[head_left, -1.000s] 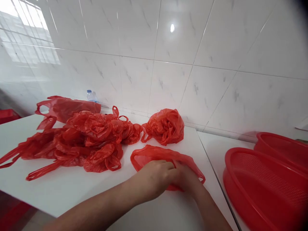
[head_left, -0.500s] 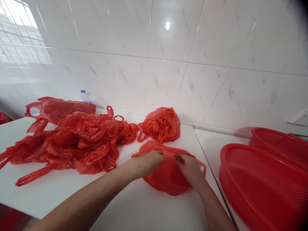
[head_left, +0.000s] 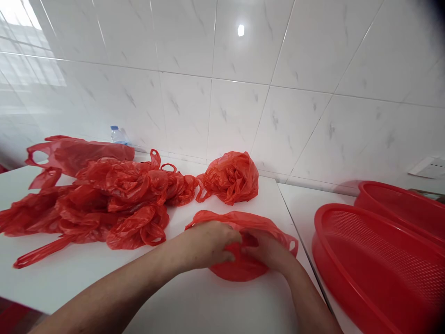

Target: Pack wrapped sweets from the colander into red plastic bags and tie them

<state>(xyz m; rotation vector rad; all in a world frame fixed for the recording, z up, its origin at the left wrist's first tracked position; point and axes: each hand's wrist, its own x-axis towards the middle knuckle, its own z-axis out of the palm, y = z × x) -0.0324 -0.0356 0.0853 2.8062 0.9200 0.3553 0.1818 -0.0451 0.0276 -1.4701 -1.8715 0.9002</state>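
Observation:
A red plastic bag (head_left: 239, 271) lies spread on the white table in front of me, its mouth loosely open and a handle loop at its right end. My left hand (head_left: 217, 243) reaches over the bag's left side, with its thumb and curved fingers apart. Facing it, my right hand (head_left: 266, 250) is at the mouth from the right, thumb and forefinger apart and the fingers partly behind thin red film. Both hands touch the bag. What lies inside it, if anything, I cannot make out.
A heap of crumpled red plastic bags (head_left: 118, 199) covers the table's left. Another bunched bag (head_left: 232, 178) sits near the tiled wall (head_left: 239, 111). A clear bottle with a blue cap (head_left: 116, 134) stands behind the heap. Two red baskets (head_left: 333, 227) stand right of the table seam.
My hands have come closer together and sunk lower into the bag's mouth, and their fingers have spread. The view has shifted slightly; the other bags lie as before.

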